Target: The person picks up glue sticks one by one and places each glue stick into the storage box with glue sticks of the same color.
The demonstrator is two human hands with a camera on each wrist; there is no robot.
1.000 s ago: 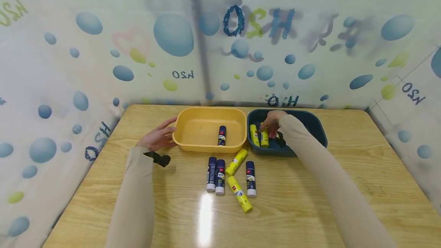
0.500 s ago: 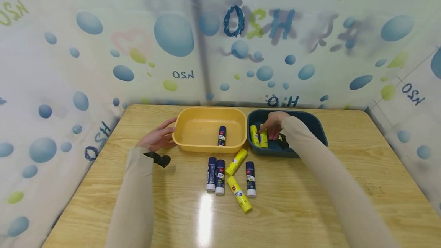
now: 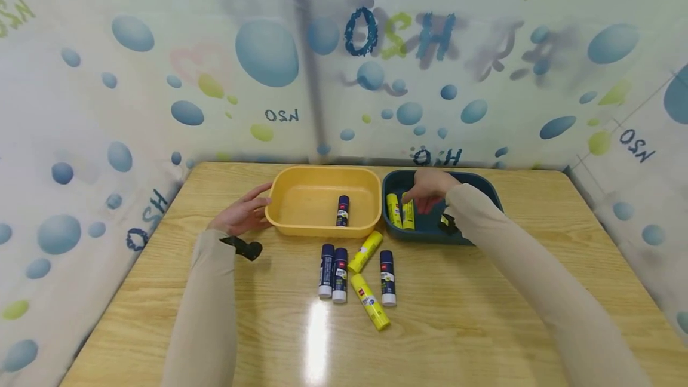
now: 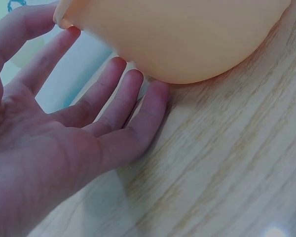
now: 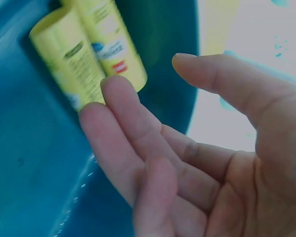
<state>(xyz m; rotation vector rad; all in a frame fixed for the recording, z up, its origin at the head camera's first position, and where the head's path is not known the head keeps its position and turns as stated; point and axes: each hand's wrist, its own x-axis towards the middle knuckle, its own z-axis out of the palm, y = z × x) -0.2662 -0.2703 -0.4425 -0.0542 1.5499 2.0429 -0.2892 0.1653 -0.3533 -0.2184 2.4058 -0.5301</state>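
Observation:
My left hand (image 3: 240, 215) rests its extended fingertips against the left wall of the yellow basket (image 3: 287, 230); the left wrist view shows the fingers (image 4: 133, 81) along its outer side. Inside that basket lies one dark blue glue stick (image 3: 343, 211). Over the dark blue basket (image 3: 497, 199), my right hand (image 3: 430, 189) has its thumb spread apart from the other fingers. Two yellow glue sticks lie side by side in there, a left one (image 3: 395, 211) and a right one (image 3: 408, 214). In the right wrist view, two fingertips (image 5: 93, 111) are right at the nearer yellow stick (image 5: 71, 57), perhaps touching it.
On the wooden table (image 3: 473, 315), in front of the baskets, lie two yellow glue sticks (image 3: 365, 251) and three dark blue ones (image 3: 387, 278). The two baskets stand side by side near the back edge, before a patterned wall covering (image 3: 258, 94).
My right hand has loosened from the right-hand yellow glue stick and drawn slightly up and to the right. That stick stays beside the other. My left hand keeps its place at the yellow basket.

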